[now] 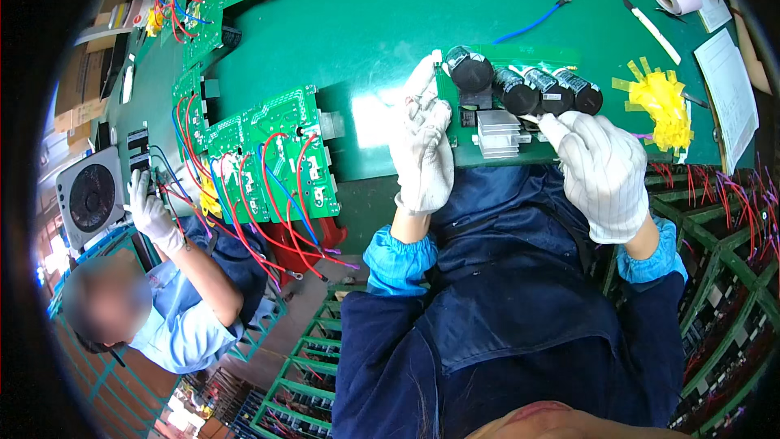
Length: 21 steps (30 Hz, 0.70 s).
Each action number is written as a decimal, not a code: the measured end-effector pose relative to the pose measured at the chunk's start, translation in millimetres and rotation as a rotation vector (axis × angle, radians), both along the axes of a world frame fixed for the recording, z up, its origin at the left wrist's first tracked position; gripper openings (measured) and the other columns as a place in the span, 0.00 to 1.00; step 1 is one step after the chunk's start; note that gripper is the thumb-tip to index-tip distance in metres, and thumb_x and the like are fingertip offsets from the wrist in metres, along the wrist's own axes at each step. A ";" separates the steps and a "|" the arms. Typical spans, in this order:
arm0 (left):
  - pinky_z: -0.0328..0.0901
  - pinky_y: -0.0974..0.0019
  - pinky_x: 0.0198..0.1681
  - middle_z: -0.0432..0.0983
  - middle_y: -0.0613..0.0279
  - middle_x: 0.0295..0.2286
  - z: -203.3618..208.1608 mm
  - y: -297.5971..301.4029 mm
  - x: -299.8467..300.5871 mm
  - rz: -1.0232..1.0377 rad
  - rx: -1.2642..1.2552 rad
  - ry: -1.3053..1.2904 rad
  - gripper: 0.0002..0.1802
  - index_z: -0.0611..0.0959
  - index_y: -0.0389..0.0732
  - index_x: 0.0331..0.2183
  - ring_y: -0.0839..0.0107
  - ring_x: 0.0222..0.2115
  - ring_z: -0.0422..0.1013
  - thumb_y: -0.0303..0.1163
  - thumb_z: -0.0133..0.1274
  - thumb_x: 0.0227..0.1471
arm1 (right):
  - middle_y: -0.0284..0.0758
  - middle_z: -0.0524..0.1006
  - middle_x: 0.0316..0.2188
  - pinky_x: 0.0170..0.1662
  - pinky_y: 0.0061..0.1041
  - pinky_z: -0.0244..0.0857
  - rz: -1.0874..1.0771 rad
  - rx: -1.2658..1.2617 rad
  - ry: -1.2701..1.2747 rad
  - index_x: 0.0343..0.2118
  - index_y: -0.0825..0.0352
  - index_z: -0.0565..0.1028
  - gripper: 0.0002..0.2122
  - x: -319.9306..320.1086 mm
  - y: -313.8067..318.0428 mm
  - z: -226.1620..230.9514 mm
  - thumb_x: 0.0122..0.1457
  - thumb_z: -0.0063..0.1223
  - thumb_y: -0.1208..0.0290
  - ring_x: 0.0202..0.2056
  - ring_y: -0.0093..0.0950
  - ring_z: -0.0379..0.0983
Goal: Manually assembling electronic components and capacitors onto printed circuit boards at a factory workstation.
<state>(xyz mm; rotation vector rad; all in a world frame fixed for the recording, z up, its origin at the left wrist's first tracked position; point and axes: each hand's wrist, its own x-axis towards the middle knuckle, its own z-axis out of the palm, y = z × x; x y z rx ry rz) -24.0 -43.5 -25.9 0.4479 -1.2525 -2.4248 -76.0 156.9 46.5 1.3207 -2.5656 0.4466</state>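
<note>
The left hand (422, 146), covered by a white glove, is placed at 8 o'clock from the middle of the circuit board (532, 55); its fingers are bent along the board's edge, but whether the edge is pinched cannot be told. The right hand (605, 175), also gloved, is found at 4 o'clock, with its fingers curled and their ends brought close to the black cylinders (556, 100); whether something is pinched there cannot be seen clearly. On the board, 4 such cylinders are carried, and a silver metal block (498, 134) is fixed at 6 o'clock.

At 12 o'clock, 1 blue wire (528, 31) is laid upon the green table (366, 24). Yellow strips (662, 110) are bunched at 3 o'clock, and a white-handled knife (655, 34) is laid at 2 o'clock. At 9 o'clock, boards with red and blue wires (280, 122) are spread.
</note>
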 end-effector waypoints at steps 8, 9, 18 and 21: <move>0.62 0.73 0.53 0.64 0.46 0.58 -11.6 -2.8 0.6 -0.030 -0.010 0.095 0.29 0.67 0.29 0.57 0.68 0.56 0.64 0.22 0.50 0.52 | 0.33 0.75 0.30 0.26 0.29 0.67 -0.023 -0.014 0.075 0.40 0.66 0.77 0.14 2.4 4.8 -4.3 0.47 0.58 0.76 0.26 0.29 0.73; 0.61 0.72 0.55 0.65 0.47 0.57 -10.3 -2.1 -0.3 -0.026 -0.029 0.027 0.31 0.66 0.28 0.59 0.67 0.57 0.64 0.23 0.51 0.52 | 0.33 0.76 0.30 0.27 0.29 0.67 -0.032 -0.013 0.099 0.40 0.66 0.77 0.14 2.9 6.8 -3.8 0.47 0.58 0.75 0.27 0.29 0.73; 0.55 0.63 0.63 0.68 0.49 0.55 -6.9 0.0 -0.2 -0.059 -0.179 0.024 0.34 0.64 0.27 0.60 0.64 0.56 0.65 0.22 0.53 0.52 | 0.37 0.77 0.33 0.29 0.30 0.68 -0.060 -0.116 -0.031 0.42 0.66 0.78 0.19 10.8 11.3 -5.2 0.43 0.56 0.81 0.28 0.33 0.75; 0.55 0.62 0.63 0.69 0.48 0.54 -9.6 3.5 1.1 -0.022 -0.202 0.001 0.34 0.64 0.28 0.60 0.63 0.56 0.66 0.22 0.53 0.52 | 0.36 0.77 0.33 0.30 0.31 0.68 -0.060 -0.132 -0.040 0.43 0.67 0.77 0.19 9.7 10.7 -6.3 0.43 0.55 0.81 0.28 0.34 0.75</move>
